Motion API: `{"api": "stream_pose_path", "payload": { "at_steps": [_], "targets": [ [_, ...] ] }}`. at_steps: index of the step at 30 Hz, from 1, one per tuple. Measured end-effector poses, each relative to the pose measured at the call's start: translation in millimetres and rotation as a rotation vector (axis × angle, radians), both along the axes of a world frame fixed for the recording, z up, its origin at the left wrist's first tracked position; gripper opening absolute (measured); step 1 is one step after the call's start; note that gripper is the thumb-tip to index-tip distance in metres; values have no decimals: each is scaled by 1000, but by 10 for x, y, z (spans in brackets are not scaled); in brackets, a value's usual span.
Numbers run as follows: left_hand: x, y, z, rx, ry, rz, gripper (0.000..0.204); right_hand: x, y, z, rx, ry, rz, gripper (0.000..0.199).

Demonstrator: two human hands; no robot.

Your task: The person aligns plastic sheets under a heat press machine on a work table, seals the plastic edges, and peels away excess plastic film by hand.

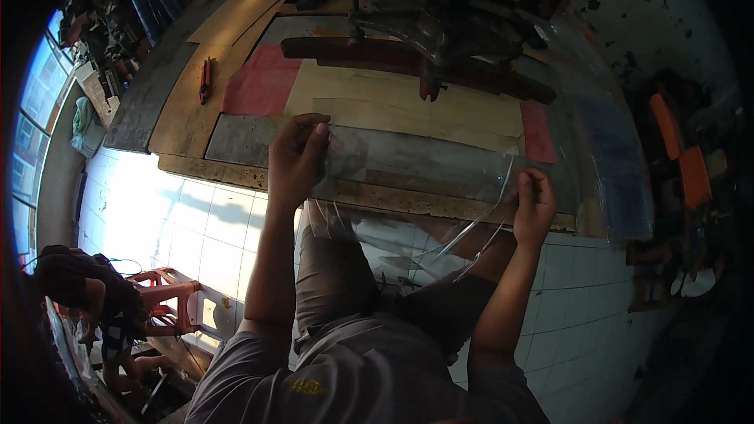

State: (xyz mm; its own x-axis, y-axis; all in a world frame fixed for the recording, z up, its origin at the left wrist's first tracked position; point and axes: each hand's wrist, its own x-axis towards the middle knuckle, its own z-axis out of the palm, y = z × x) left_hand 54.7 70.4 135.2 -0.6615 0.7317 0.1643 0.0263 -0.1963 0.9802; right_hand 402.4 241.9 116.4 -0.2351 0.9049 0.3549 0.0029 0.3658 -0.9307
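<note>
A sheet of clear plastic film (420, 234) is stretched between my two hands, its lower part hanging over the table's front edge above my lap. My left hand (298, 155) pinches its left side, thumb and fingers closed. At the right side, my right hand (534, 198) grips the film with curled fingers. Behind the film lies a pale yellow sheet (377, 94) on a grey plate, with a red patch (263, 82) at its left and another red patch (538, 132) at its right. Over these stands a dark press bar (338, 51) with a metal frame.
A red utility knife (206, 81) lies on brown board at the left of the table. Stacked clear and bluish film (620, 180) hangs over the right end. Another person (78, 290) is at the lower left beside a red stool (169, 298). Orange objects (682, 149) stand far right.
</note>
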Motion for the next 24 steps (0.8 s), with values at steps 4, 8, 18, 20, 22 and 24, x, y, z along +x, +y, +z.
{"api": "stream_pose_path", "payload": {
  "at_steps": [4,8,18,20,22,24],
  "targets": [
    [-1,-5,6,-17,-32,-4,18,13,5,10,31,-3,12,14],
    [-21,2,-47,6,6,-5,18,-4,21,41,145,-81,-57,14],
    [-51,101,163,-237,436,111,21,-119,161,297,127,-273,35,21],
    [-144,150,318,-308,451,25,22,-123,285,361,153,-454,61,25],
    [-273,292,377,-379,466,-57,23,-200,460,423,408,-569,146,29],
    [-424,483,372,-466,572,-139,22,-261,597,486,380,-663,164,31]
  ]
}}
